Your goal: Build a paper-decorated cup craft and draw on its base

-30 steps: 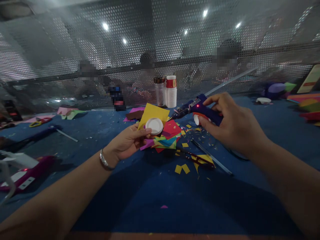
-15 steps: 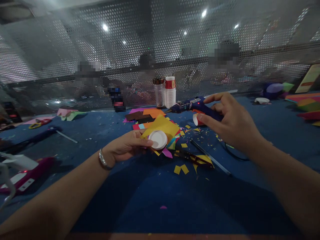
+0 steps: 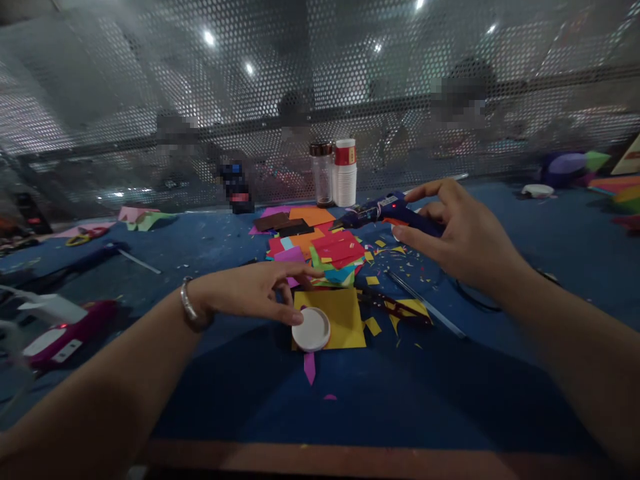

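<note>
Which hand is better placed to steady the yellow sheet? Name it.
Likely the left hand: its thumb touches the white round piece over the yellow sheet, while the right hand holds the glue gun.

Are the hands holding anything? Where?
The right hand holds the blue glue gun by its handle. The left hand touches a white disc at its rim; grip unclear.

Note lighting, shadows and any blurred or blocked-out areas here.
Head view: dim overall, bright light spots across the perforated screen; head view: dark shadows on the blue table below the left hand; head view: pixelated patches hide background, glue gun clearer.
</note>
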### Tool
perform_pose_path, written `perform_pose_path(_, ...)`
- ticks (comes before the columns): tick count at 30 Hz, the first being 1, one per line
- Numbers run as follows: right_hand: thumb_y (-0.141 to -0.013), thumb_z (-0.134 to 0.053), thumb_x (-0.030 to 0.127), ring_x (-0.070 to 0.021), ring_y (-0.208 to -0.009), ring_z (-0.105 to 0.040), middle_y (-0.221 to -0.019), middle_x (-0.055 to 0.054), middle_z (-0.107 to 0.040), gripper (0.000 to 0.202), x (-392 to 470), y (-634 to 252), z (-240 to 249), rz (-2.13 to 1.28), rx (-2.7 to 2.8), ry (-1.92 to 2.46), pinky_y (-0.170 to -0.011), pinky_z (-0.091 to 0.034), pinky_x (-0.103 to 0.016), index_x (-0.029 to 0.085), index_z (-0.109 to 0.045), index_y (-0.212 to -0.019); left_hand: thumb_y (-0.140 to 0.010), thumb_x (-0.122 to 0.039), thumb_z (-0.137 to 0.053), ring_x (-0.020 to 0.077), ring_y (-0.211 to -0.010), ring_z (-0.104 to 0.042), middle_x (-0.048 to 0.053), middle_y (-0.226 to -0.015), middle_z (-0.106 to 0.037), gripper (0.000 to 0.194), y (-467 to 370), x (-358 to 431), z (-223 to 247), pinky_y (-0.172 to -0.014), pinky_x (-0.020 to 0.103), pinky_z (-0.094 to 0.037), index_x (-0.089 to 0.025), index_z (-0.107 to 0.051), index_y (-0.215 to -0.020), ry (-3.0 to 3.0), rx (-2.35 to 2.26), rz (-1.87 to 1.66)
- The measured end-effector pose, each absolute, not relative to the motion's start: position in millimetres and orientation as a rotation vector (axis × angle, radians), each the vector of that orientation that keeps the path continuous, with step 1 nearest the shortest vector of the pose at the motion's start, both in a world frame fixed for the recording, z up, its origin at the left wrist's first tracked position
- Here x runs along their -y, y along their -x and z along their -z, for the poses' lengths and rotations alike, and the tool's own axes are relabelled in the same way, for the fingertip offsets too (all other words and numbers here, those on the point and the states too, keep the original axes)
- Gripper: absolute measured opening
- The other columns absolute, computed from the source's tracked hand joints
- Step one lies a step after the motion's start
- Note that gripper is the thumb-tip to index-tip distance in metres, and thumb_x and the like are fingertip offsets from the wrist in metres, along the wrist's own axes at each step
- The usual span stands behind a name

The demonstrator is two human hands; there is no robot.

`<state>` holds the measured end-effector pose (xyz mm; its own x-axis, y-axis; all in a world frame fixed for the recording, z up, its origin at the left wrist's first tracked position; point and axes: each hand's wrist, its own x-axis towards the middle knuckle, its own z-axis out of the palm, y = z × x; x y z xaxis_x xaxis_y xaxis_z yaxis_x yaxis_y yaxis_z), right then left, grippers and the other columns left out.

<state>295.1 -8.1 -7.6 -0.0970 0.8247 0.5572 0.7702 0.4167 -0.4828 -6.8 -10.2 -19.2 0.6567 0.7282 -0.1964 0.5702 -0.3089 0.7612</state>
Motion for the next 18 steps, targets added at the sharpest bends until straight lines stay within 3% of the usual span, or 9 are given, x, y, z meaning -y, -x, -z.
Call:
perform_pose_path(6, -0.075, -0.069, 0.046, -0.0170, -0.051, -0.056, -0.082, -0.003, -0.075, 0.038, 9.0, -294.0, 9.7, -0.096, 1.937, 1.352, -0.056, -0.042, -0.032, 0.025, -0.055, -0.103, -0.073, -0.050, -0.079, 0.0199, -0.083, -0.060, 0.006, -0.109, -0.070, 0.048, 4.8, 24.9, 9.9, -0.069, 0.024, -0.041, -0.026, -0.072, -0.114, -2.341, -1.264, -0.481)
perform_pose_path(12, -0.075, -0.067, 0.036, -0.0200, -0.060, -0.062, -0.079, -0.003, -0.072, 0.035, 8.6, -293.4, 13.3, -0.088, 2.194, 1.342, -0.057, -0.041, -0.030, 0.023, -0.058, -0.106, -0.072, -0.063, -0.074, 0.0242, -0.086, -0.061, 0.006, -0.106, -0.069, 0.057, -13.2, 48.5, 11.8, -0.071, 0.029, -0.041, -0.025, -0.070, -0.115, -2.423, -1.347, -0.236)
perform_pose_path(18, -0.078, -0.063, 0.037, -0.0216, -0.066, -0.064, -0.081, -0.004, -0.071, 0.036, 12.7, -287.4, 15.9, -0.059, 2.389, 1.371, -0.059, -0.040, -0.029, 0.020, -0.056, -0.110, -0.075, -0.060, -0.073, 0.0257, -0.092, -0.062, 0.006, -0.115, -0.068, 0.051, -19.1, 55.4, 16.4, -0.076, 0.031, -0.041, -0.027, -0.069, -0.113, -2.504, -1.363, -0.042)
